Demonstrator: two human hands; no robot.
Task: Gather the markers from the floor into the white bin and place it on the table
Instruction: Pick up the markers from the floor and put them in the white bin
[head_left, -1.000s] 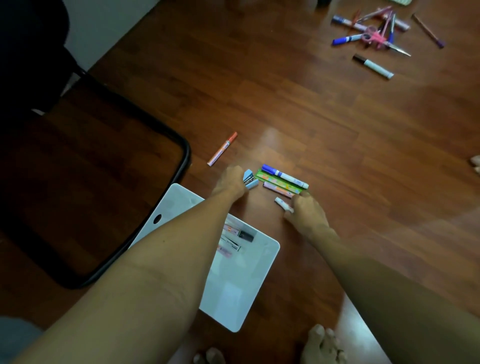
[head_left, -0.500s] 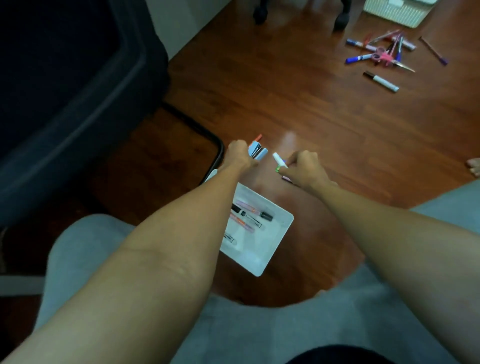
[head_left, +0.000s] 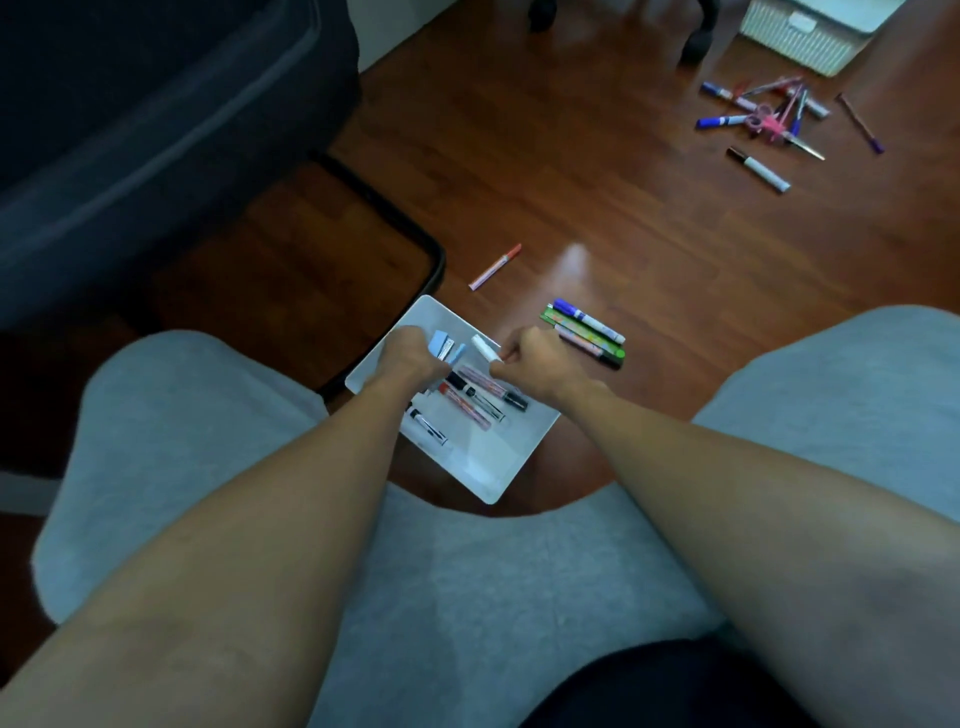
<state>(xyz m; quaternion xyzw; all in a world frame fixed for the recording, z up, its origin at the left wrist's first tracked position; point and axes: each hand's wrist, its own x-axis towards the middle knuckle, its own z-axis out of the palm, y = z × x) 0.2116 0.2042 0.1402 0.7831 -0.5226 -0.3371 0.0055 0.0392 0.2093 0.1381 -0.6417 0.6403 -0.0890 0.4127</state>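
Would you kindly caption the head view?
Both hands, left and right, hold markers above the white bin.

The wooden floor (head_left: 597, 171) carries the white bin (head_left: 511, 457). Just beyond the bin lies an orange-capped marker (head_left: 494, 266); to its right, a cluster of markers (head_left: 587, 330) lying side by side. Far beyond the bin, a scattered pile of markers (head_left: 769, 117) and a ribbed white box (head_left: 795, 39).

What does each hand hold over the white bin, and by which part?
The left hand grips a few light-blue-capped markers by their bodies, caps sticking out. The right hand holds a white marker by its lower end.
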